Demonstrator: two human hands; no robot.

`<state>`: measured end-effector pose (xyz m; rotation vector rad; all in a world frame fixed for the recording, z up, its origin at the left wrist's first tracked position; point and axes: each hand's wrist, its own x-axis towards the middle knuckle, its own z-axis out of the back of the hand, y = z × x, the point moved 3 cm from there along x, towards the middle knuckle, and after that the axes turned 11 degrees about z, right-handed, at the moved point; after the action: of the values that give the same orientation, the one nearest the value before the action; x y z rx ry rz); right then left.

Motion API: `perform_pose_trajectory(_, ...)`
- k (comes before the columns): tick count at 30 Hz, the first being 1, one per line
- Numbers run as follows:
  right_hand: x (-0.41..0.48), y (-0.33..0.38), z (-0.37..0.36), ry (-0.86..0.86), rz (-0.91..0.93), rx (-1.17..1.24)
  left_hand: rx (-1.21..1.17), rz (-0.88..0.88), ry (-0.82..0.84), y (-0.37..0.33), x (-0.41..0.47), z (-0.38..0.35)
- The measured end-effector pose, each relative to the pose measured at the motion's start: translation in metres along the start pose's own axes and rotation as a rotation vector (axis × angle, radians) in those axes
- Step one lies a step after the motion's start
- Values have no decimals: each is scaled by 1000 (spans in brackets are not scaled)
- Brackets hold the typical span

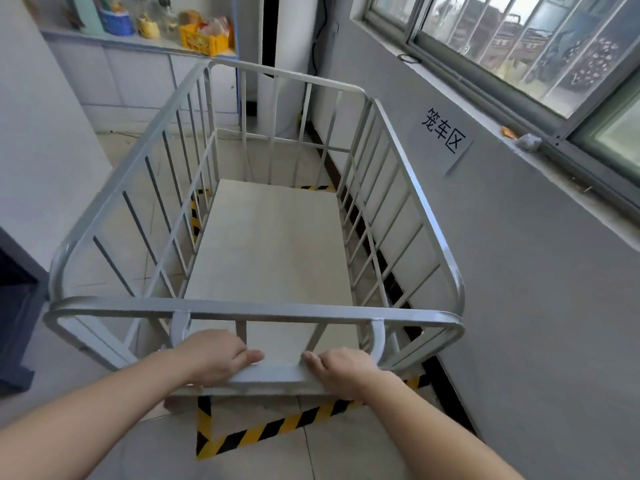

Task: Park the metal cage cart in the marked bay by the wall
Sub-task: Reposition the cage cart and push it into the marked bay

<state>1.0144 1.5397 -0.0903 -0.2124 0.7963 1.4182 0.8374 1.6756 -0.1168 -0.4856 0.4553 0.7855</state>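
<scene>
The white metal cage cart point(263, 308) stands right in front of me, its barred sides around a pale flat deck with nothing on it. My left hand point(216, 358) and my right hand point(341, 370) both grip its low near handle bar, a short gap between them. Yellow-and-black striped tape point(270, 429) marks the bay on the tiled floor; its near corner shows below the handle, and more tape shows through the bars at the left and far end. The cart sits over this outline, its right side close to the grey wall point(519, 271).
A paper sign point(441, 133) with black characters hangs on the wall under a barred window point(519, 53). A shelf with a yellow crate point(202, 38) and jars stands at the far end. A dark cabinet point(17, 317) is at my left. Tiled floor lies to the cart's left.
</scene>
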Motion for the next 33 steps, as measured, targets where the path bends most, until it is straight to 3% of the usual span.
perform_pose_trajectory(9, -3, -7, 4, 127, 128, -26, -125, 218, 243, -24, -11, -10)
perform_pose_trajectory(17, 4, -6, 11, 269, 201, -151, -72, 212, 332, -25, -8, -8)
perform_pose_trajectory(22, 3, -9, 23, 387, 172, 34, -62, 212, 373, -37, -9, 2)
perform_pose_trajectory(33, -5, -86, 37, 465, 91, 83, -100, 224, 402, -108, 13, 11)
